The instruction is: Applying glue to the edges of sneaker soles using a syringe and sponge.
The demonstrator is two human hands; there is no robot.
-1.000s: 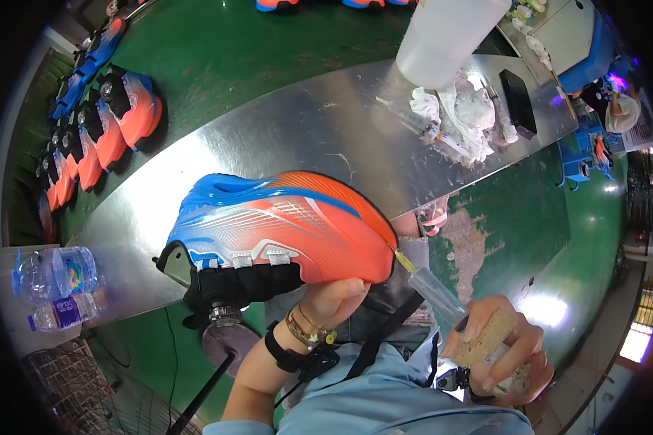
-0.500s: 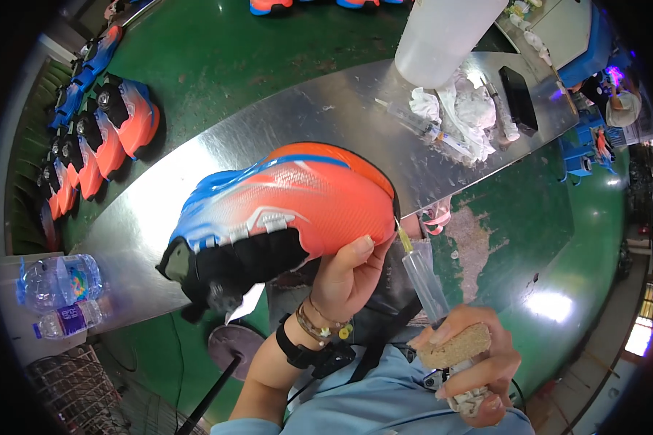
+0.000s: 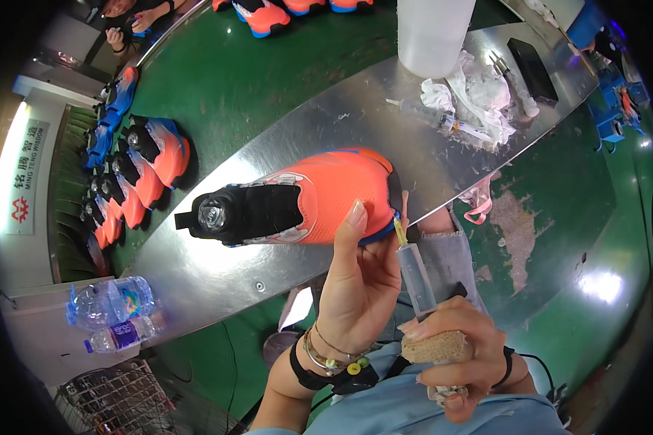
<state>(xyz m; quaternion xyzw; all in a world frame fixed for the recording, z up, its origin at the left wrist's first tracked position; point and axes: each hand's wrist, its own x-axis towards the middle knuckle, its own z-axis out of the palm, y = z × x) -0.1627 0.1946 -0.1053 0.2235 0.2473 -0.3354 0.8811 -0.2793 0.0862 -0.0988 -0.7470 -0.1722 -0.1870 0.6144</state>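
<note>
An orange sneaker (image 3: 326,192) with a black opening and blue sole edge lies sideways in my left hand (image 3: 355,290), thumb on its upper and fingers beneath. Its toe points right. A clear syringe (image 3: 415,275) with a yellow tip is in my right hand (image 3: 461,355), the tip at the sole edge by the toe; whether it touches cannot be made out. The same hand also grips a tan, rough-looking block (image 3: 437,347) and a crumpled whitish wad (image 3: 445,393).
On the metal table (image 3: 319,138) are a white container (image 3: 434,36), crumpled tissue (image 3: 479,94), another syringe (image 3: 421,111), a black box (image 3: 532,70) and plastic bottles (image 3: 112,301). Several sneakers (image 3: 152,152) line up at left. A co-worker's hand (image 3: 149,18) shows at far left.
The sneaker has turned so its opening faces up more and its heel points left. The syringe tip stays by the toe edge. My view has shifted, bringing a co-worker into sight.
</note>
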